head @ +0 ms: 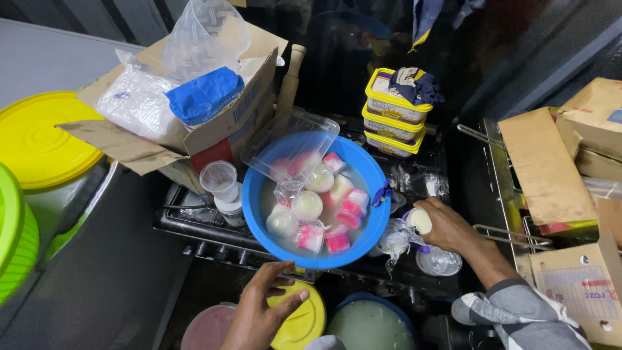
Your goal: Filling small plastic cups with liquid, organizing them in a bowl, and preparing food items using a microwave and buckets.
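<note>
A blue basin (372,181) on a black stove holds cloudy water and several small sealed cups of white and pink pudding (306,205). A clear plastic tray (288,146) leans over its far rim. My right hand (447,227) rests to the right of the basin, shut on a small cup with a creamy white filling (419,220). Crumpled clear plastic wrap (398,238) lies just beneath that cup. My left hand (262,311) hovers below the basin's near rim with its fingers spread, above a yellow lid (304,321), holding nothing.
A cardboard box (220,123) with plastic bags stands at the back left, small clear cups (220,181) beside it. Three yellow-lidded tubs (394,113) are stacked behind the basin. More cardboard boxes (551,168) sit on the right, yellow and green buckets (32,139) on the left.
</note>
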